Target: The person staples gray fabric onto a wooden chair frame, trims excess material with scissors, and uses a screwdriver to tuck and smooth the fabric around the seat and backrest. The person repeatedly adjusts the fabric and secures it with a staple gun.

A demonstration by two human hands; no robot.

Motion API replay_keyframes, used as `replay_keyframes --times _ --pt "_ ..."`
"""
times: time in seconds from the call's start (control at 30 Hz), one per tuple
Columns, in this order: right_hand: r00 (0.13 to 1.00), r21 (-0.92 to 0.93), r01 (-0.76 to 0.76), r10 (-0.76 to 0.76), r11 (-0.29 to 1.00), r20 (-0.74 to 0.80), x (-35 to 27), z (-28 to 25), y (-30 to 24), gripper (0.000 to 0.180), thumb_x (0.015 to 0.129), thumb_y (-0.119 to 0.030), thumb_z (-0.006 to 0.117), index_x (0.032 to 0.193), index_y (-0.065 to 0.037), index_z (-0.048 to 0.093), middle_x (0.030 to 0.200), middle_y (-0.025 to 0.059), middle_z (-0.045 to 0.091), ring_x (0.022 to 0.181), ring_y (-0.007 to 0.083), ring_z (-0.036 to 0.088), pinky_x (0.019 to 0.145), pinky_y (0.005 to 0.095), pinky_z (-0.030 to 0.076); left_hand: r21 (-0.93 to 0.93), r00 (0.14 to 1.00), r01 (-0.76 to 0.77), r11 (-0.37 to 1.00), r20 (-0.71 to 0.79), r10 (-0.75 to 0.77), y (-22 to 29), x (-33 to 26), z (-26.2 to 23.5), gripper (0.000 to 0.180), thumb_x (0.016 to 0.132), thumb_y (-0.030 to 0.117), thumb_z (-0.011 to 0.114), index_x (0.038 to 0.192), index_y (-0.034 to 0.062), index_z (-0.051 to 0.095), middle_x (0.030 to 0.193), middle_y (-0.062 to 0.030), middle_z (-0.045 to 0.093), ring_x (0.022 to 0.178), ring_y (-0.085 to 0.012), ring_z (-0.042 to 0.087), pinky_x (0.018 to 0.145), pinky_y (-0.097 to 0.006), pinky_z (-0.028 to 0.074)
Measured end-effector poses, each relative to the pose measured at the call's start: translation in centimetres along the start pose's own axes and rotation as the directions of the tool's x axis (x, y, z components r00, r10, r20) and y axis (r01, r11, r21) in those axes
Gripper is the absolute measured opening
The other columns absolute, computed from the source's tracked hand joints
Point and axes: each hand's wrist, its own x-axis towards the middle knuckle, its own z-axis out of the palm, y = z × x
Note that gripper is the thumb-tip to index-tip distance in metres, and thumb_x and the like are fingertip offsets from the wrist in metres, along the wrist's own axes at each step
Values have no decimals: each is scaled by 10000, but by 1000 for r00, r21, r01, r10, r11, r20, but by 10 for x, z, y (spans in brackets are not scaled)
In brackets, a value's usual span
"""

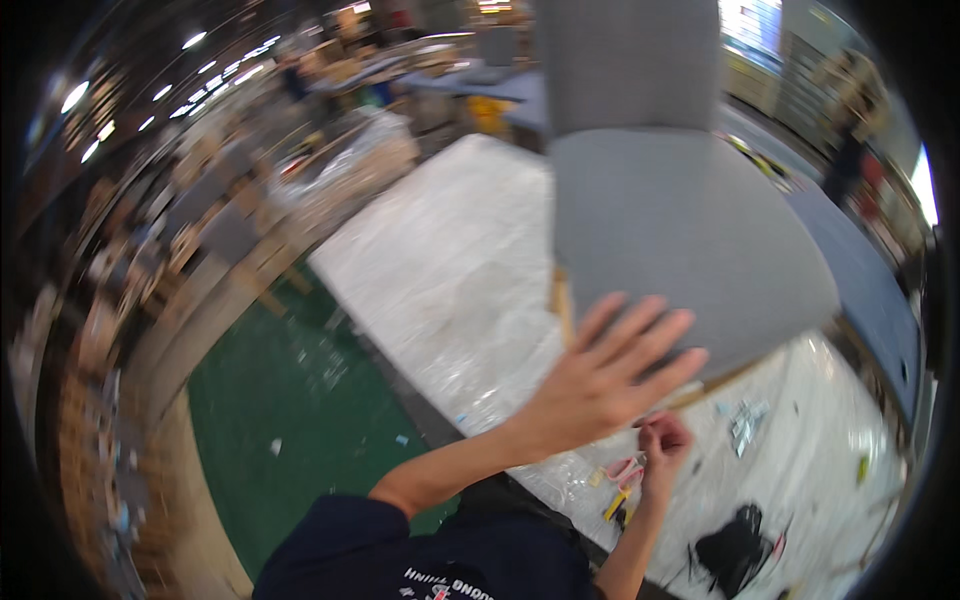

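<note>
A grey upholstered chair (pixel 680 220) stands on a plastic-covered table in front of me, its backrest at the far side. My left hand (pixel 620 375) is open, its fingers spread at the front edge of the seat; whether it touches the fabric I cannot tell. Below it, my right hand (pixel 667 440) is closed with the fingers curled together near the chair's lower front. What it pinches, if anything, is too small and blurred to make out. Pink-handled scissors (pixel 626 468) and a yellow-handled tool (pixel 617 502) lie beside my right wrist.
White plastic sheeting (pixel 430 240) covers the table. A black cloth-like item (pixel 735 550) and a crumpled bluish scrap (pixel 745 425) lie to the right. A blue-grey table (pixel 860 270) runs along the right. Green flooring (pixel 300 410) and several chair parts (pixel 230 230) are on the left.
</note>
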Motion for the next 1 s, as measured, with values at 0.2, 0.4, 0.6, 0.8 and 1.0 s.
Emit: replay_keyframes --times 0.2,0.4,0.6,0.8,1.0 --pt "993 591 112 -106 799 -45 25 52 -28 416 980 -280 641 1294 -33 526 1180 62 624 1066 136 607 905 284 491 7 999 24 1000 24 -25 6 11 2 494 879 191 644 1363 114 577 1496 -164 472 1377 -385 456 1158 -530 344" --pt "965 505 229 -128 832 -227 22 61 -14 414 1016 -285 607 1321 -17 528 1293 71 600 1160 161 606 970 326 501 23 999 35 999 16 -35 13 9 8 541 870 206 668 1390 111 551 1511 -171 456 1392 -389 441 1159 -526 351" --pt "982 523 187 -140 832 -129 30 33 5 337 978 -234 677 1216 -10 598 1070 30 651 946 114 622 828 267 507 -55 995 10 998 99 -5 13 22 18 664 833 235 714 1446 106 495 1532 -148 441 1430 -384 392 1187 -537 287" --pt "994 261 73 -48 963 -99 27 58 -24 194 922 -130 720 771 -45 635 728 -51 587 665 30 503 597 223 385 -158 961 96 983 270 -50 -30 2 -21 892 673 237 875 1466 84 495 1548 -128 442 1489 -356 305 1206 -552 193" --pt "990 559 133 -139 818 -32 22 51 -33 145 961 -111 693 1037 13 680 990 26 701 893 77 616 823 258 498 -204 991 12 979 136 16 -25 -1 8 922 607 252 893 1443 117 528 1528 -91 474 1462 -363 345 1194 -575 221"
